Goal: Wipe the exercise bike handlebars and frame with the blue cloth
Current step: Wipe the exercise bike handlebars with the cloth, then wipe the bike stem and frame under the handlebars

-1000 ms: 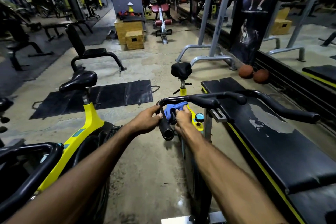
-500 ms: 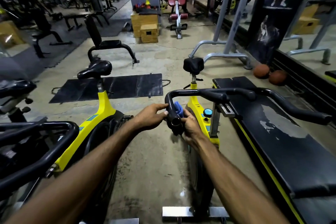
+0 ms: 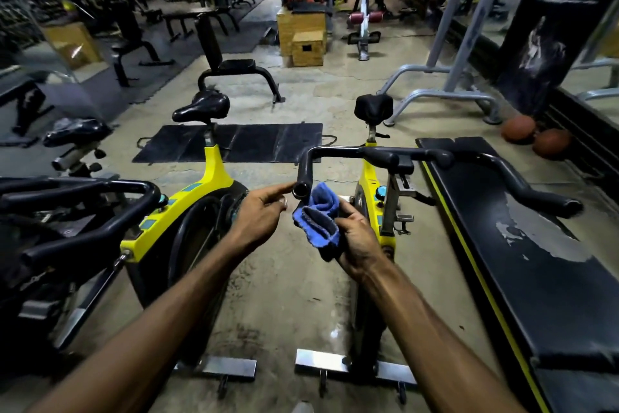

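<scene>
A yellow and black exercise bike (image 3: 371, 178) stands in front of me, its black handlebars (image 3: 385, 154) running left to right with a near left end (image 3: 299, 192) pointing at me. My left hand (image 3: 259, 215) pinches that open bar end with thumb and fingers. Just right of and below the end, my right hand (image 3: 355, 238) grips the bunched blue cloth (image 3: 318, 221). The cloth's upper edge sits against the bar end. The bike's black saddle (image 3: 373, 107) is behind the bars.
A second yellow bike (image 3: 207, 184) stands close on the left, a third bike's black bars (image 3: 83, 211) further left. A worn black padded bench (image 3: 522, 252) runs along the right. A black floor mat (image 3: 234, 143), wooden boxes (image 3: 303, 34), two brown balls (image 3: 536, 136) lie beyond.
The cloth has come off the grip and slid down past the bar end; my right hand now holds it below the end. My left hand slipped from gripping the bar to pinching its tip.
</scene>
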Demonstrator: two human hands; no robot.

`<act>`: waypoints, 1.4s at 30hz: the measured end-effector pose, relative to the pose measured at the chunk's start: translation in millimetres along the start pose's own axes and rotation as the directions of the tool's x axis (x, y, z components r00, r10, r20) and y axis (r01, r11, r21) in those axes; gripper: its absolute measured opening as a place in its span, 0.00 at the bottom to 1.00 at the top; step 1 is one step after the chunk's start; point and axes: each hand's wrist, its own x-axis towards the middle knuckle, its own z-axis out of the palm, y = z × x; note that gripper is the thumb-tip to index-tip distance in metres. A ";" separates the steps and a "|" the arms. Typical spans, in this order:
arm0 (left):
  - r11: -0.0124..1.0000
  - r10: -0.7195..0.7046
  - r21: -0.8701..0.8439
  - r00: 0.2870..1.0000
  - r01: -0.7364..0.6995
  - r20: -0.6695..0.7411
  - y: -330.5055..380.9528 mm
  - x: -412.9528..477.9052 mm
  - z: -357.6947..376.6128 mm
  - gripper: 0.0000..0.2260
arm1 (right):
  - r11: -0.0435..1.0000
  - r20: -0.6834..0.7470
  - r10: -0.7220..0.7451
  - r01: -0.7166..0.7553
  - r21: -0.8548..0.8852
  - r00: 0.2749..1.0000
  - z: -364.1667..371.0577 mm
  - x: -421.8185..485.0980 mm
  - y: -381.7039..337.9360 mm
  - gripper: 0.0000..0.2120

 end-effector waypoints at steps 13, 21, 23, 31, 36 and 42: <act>0.981 -0.185 -0.037 0.973 0.192 0.135 -64.6 -61.4 112.9 0.12 | 0.997 -0.369 0.064 -0.047 0.053 0.927 -146.9 -80.1 22.4 0.18; 0.967 -0.226 -0.022 0.898 0.252 0.377 -210.2 -63.7 235.4 0.13 | 1.000 -0.553 0.002 -0.007 -0.006 0.833 -279.8 -63.8 119.0 0.13; 0.965 -0.233 -0.008 0.876 0.260 0.422 -256.8 -61.9 264.2 0.12 | 1.000 -0.584 -0.007 0.009 0.000 0.811 -317.5 -55.3 155.9 0.11; 0.991 -0.073 -0.052 0.816 0.125 0.573 -401.3 -53.5 364.0 0.13 | 0.996 -0.612 -0.083 0.083 -0.027 0.786 -439.7 -13.4 293.2 0.08; 0.985 0.042 -0.165 0.843 0.057 0.536 -447.8 -53.7 402.2 0.12 | 0.990 -0.632 -0.136 0.088 -0.108 0.763 -495.7 5.7 356.6 0.13; 0.993 0.069 -0.121 0.801 0.004 0.594 -460.7 -64.1 404.2 0.09 | 0.995 -0.451 -0.100 0.081 -0.061 0.887 -499.6 0.5 371.2 0.21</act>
